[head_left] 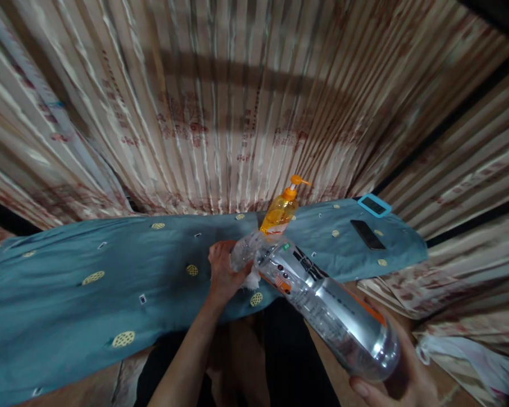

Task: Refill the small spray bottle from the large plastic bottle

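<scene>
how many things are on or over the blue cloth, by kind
Clear plastic bottle, held by both the left hand and the right hand: 1
Orange pump dispenser bottle: 1
Dark flat phone: 1
Blue-framed flat device: 1
White crumpled wipe: 1
Total: 5

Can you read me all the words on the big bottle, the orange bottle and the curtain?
None can be read.
Clear plastic bottle, held by the left hand and right hand: black and orange label print, too blurred.
Orange pump bottle: white label, too small.
Striped curtain: reddish marks, too smeared.
Dark phone and blue-framed device: no text visible.
</scene>
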A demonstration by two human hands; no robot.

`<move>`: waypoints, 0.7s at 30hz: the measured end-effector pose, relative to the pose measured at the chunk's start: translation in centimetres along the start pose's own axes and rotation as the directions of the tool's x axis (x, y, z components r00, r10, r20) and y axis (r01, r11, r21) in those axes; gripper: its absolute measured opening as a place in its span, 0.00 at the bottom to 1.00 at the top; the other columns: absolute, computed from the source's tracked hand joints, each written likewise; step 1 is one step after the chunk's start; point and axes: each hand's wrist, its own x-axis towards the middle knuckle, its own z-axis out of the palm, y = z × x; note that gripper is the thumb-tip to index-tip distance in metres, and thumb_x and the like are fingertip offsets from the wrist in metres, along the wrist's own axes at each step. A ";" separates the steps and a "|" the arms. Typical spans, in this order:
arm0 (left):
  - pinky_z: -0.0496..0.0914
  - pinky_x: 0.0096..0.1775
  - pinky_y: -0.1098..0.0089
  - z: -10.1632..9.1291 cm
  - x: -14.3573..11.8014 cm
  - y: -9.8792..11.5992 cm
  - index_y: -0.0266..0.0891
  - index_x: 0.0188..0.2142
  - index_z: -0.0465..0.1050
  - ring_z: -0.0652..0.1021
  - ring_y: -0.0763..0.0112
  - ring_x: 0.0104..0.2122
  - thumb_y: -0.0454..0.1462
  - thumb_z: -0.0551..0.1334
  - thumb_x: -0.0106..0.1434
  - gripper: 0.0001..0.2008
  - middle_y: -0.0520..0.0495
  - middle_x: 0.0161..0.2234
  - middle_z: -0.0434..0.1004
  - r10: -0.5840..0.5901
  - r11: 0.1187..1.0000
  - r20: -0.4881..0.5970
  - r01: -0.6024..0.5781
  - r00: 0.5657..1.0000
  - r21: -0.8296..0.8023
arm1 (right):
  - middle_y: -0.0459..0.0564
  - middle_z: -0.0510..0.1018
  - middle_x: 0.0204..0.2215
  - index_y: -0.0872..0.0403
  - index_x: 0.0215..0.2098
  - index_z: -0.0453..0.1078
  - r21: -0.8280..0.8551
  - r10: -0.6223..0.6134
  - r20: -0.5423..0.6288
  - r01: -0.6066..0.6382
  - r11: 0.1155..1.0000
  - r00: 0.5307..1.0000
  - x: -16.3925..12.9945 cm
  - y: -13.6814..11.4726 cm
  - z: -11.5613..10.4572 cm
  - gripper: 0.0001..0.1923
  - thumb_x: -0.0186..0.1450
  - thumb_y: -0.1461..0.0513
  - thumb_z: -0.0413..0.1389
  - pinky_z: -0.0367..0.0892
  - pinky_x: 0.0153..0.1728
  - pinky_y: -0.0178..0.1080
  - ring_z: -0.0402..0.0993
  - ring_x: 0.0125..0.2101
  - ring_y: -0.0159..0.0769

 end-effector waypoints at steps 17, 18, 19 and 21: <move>0.69 0.52 0.51 0.2 0.1 0.0 0.43 0.44 0.72 0.74 0.51 0.49 0.45 0.73 0.52 0.23 0.44 0.43 0.77 -0.025 1.000 -0.001 0.025 1.000 0.002 | 0.59 0.69 0.64 0.51 0.67 0.61 0.097 -0.026 -0.124 0.038 0.995 0.992 0.6 -2.3 0.9 0.44 0.58 0.47 0.67 0.66 0.61 0.53 0.68 0.63 0.57; 0.69 0.52 0.51 0.3 0.1 0.0 0.43 0.44 0.72 0.74 0.50 0.49 0.45 0.73 0.51 0.23 0.44 0.43 0.77 -0.026 1.000 -0.002 0.026 1.000 0.003 | 0.60 0.69 0.64 0.51 0.66 0.61 0.106 -0.007 -0.128 0.021 0.994 0.992 0.5 -2.9 1.1 0.44 0.57 0.46 0.67 0.65 0.62 0.54 0.68 0.63 0.57; 0.69 0.52 0.51 0.3 0.1 0.0 0.42 0.44 0.72 0.74 0.50 0.49 0.45 0.74 0.51 0.23 0.44 0.43 0.77 -0.023 1.000 -0.005 0.023 1.000 0.002 | 0.59 0.70 0.63 0.51 0.66 0.61 0.114 0.013 -0.127 0.001 0.993 0.992 0.5 -3.6 1.2 0.44 0.57 0.45 0.67 0.63 0.63 0.55 0.67 0.64 0.58; 0.70 0.52 0.52 0.3 0.1 0.0 0.41 0.44 0.72 0.74 0.51 0.48 0.45 0.73 0.52 0.23 0.43 0.43 0.76 -0.012 1.000 -0.013 0.012 1.000 -0.004 | 0.59 0.69 0.64 0.51 0.66 0.61 0.116 0.053 -0.118 -0.039 0.992 0.992 0.6 -4.8 1.3 0.44 0.57 0.44 0.66 0.60 0.65 0.56 0.65 0.65 0.58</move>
